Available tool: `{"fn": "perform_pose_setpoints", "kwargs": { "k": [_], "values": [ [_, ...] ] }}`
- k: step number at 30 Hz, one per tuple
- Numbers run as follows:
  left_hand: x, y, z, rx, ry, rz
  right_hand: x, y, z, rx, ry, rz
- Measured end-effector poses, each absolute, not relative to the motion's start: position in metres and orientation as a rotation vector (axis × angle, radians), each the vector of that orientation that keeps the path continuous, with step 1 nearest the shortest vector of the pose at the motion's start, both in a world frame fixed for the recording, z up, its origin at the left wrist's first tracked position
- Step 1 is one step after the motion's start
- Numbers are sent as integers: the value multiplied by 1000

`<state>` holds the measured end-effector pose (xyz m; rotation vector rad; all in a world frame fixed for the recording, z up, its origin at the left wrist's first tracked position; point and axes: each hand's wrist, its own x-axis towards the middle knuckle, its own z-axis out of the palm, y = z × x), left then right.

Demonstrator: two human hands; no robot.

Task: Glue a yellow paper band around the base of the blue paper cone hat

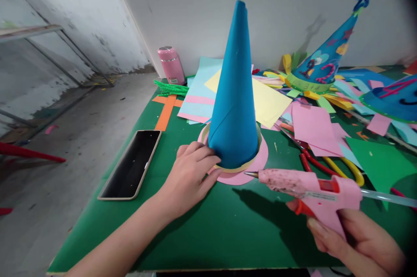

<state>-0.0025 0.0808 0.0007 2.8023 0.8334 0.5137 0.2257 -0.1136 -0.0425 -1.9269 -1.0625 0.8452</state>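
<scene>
A tall blue paper cone stands upright, with a pale yellow band around its foot and a round pink paper brim under it. My left hand pinches the cone's lower left edge, fingertips on the blue paper and thumb low by the band and brim. In my right hand is a pink hot glue gun, its metal nozzle pointing left just beside the brim's front edge. A clear glue stick sticks out of its back. One finger lies at the orange trigger.
On the green table lie a phone, green pipe cleaners, orange strips, pink paper and red-handled scissors. A pink flask stands behind. Decorated cone hats sit at right.
</scene>
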Motion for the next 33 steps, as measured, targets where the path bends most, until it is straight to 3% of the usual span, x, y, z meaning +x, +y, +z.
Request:
{"fn": "perform_pose_setpoints", "kwargs": {
  "k": [9, 22, 33],
  "values": [
    [4, 90, 5, 2816, 754, 303, 208, -93, -33, -1845, -1854, 308],
    [7, 95, 8, 2795, 702, 198, 202, -92, -40, -1926, -1757, 375],
    [26, 65, -8, 3181, 783, 436, 207, -109, -43, -2039, -1668, 172]
  ]
}}
